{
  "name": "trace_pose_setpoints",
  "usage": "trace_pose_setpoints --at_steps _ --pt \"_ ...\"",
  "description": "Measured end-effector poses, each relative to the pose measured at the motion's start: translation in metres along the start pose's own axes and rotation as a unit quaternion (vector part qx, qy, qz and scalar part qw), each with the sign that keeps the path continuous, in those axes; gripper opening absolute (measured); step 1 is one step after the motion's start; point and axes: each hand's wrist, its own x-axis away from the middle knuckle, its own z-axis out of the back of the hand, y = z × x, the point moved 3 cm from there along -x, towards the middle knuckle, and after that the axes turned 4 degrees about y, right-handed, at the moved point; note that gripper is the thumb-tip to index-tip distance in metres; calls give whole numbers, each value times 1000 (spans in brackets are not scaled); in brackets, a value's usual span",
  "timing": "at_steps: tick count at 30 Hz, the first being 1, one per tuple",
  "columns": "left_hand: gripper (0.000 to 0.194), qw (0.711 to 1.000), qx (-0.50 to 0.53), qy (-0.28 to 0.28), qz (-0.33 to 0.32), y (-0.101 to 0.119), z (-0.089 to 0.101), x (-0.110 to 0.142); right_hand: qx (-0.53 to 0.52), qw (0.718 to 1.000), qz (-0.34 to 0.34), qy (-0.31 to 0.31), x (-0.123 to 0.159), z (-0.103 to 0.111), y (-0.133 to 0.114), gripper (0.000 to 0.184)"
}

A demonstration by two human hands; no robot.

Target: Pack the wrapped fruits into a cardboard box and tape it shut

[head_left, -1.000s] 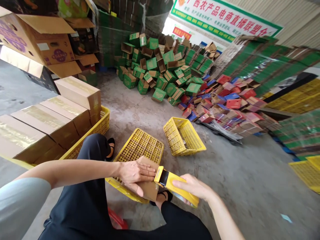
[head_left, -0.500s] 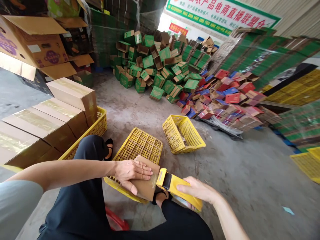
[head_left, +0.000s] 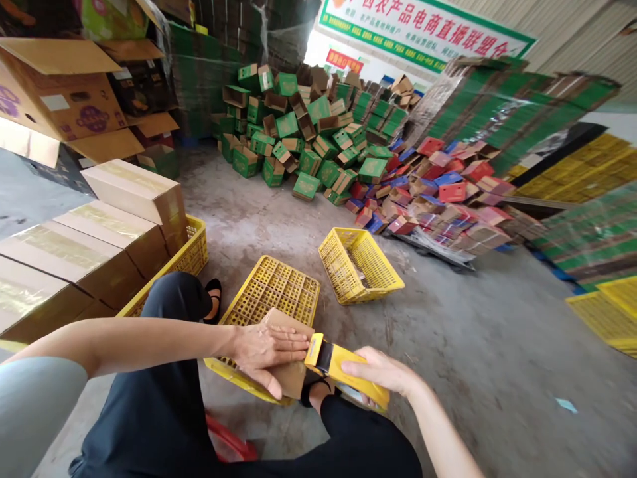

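A brown cardboard box rests on an upturned yellow plastic crate between my knees. My left hand lies flat across the top of the box, its fingers stretched toward the right end. Gripped in my right hand is a yellow tape dispenser. The dispenser's head meets the right edge of the box, close to my left fingertips. My left hand hides much of the box top, and whether tape runs between head and box is hard to make out.
On the left, several taped cardboard boxes sit in a yellow crate. Another yellow crate stands ahead on the concrete floor. Green boxes and red and blue boxes are heaped farther back. Part of something red shows beneath me.
Half a second ago the tape dispenser stood a little right of the box edge, uncovering tape there. It has come back left against the edge, and my left fingers reach farther right.
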Motion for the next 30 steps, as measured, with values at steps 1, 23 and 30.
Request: trace_pose_setpoints --at_steps 1,23,30 --pt "94 1000 -2 -9 5 0 -1 0 -5 1000 0 -6 0 -1 1 69" --pt "95 987 -20 -157 40 0 9 -6 -35 997 58 37 -2 -8 62 75" --pt "86 983 -17 -183 1 1 -9 -33 -155 980 115 -42 -21 -28 71 73"
